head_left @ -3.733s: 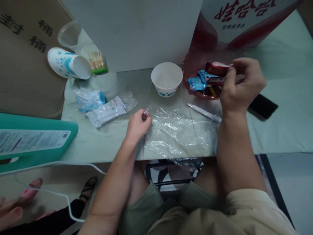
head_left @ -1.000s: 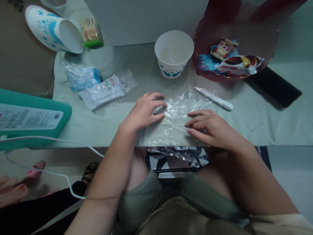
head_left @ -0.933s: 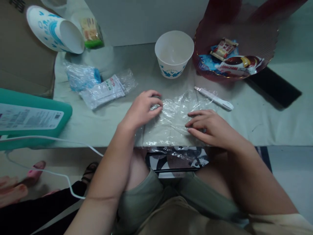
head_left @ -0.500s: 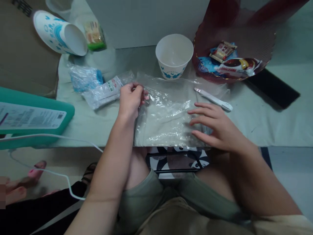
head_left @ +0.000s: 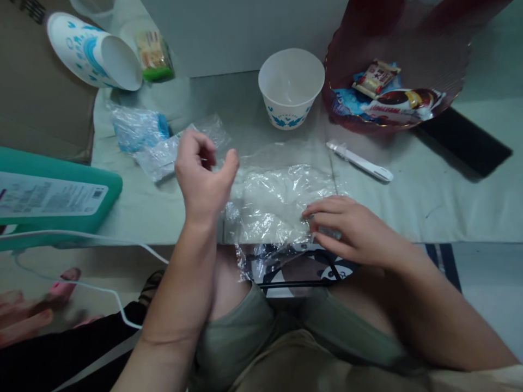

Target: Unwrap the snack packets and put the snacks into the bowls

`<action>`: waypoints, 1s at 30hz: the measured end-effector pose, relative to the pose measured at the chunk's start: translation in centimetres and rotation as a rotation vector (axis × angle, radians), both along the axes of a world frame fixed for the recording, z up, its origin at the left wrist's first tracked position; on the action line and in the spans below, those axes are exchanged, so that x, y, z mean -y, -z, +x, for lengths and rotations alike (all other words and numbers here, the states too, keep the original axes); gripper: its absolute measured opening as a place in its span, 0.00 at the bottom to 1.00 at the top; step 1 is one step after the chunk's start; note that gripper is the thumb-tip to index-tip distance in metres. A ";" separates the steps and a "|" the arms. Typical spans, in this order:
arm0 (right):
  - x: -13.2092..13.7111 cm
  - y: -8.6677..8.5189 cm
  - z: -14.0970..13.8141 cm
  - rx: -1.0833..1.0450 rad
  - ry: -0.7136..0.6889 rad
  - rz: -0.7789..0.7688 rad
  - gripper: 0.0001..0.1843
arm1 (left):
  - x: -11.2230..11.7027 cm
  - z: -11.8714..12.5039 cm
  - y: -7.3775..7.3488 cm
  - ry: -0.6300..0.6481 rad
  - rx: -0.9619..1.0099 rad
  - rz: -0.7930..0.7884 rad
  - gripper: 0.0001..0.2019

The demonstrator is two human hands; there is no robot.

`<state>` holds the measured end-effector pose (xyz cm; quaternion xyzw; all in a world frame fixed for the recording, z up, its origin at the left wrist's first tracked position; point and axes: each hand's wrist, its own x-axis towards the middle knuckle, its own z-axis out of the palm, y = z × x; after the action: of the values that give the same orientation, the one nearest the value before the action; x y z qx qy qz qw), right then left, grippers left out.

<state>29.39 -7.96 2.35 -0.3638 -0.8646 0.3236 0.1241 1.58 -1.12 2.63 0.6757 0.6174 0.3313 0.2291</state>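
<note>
A crinkled clear plastic bag [head_left: 269,204] lies at the table's front edge, and its near part hangs over the edge. My right hand [head_left: 347,228] rests on the bag's right side, with curved fingers and thumb gathering some of the film. Above the bag's left side is my left hand [head_left: 204,182], fingers bent and thumb held apart, with nothing visible between them. Next to it, a clear-wrapped white packet [head_left: 157,159] lies partly behind the fingers. A white, slim-handled cutter [head_left: 359,161] lies beyond my right hand.
A white paper bowl [head_left: 291,90] stands behind the bag. A reddish glass bowl [head_left: 425,65] holds wrapped snacks, with a black phone [head_left: 469,141] beside it. At left are tilted paper bowls [head_left: 87,51], a blue packet [head_left: 139,130], a green container [head_left: 98,185] and a white cable [head_left: 118,237].
My left hand has come away from the bag's far left corner and moved left, its thumb parting. My right hand has shifted left and nearer; the bag has crumpled and slid over the edge.
</note>
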 end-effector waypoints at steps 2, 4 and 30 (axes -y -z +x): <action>-0.3 -0.6 0.1 -0.069 0.042 -0.076 0.10 | 2.0 1.3 -1.5 0.037 0.070 0.061 0.11; -0.5 -1.1 0.1 -0.112 0.109 -0.131 0.08 | 4.0 2.8 -2.7 0.286 0.024 -0.045 0.11; -2.0 2.5 0.8 -0.411 0.501 -0.008 0.16 | 1.6 -2.0 -0.2 0.358 0.631 -0.512 0.12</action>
<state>30.20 -5.93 -0.15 -0.4927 -0.7037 0.3531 0.3706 -0.45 -2.67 2.88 0.5594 0.4525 0.3129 0.6200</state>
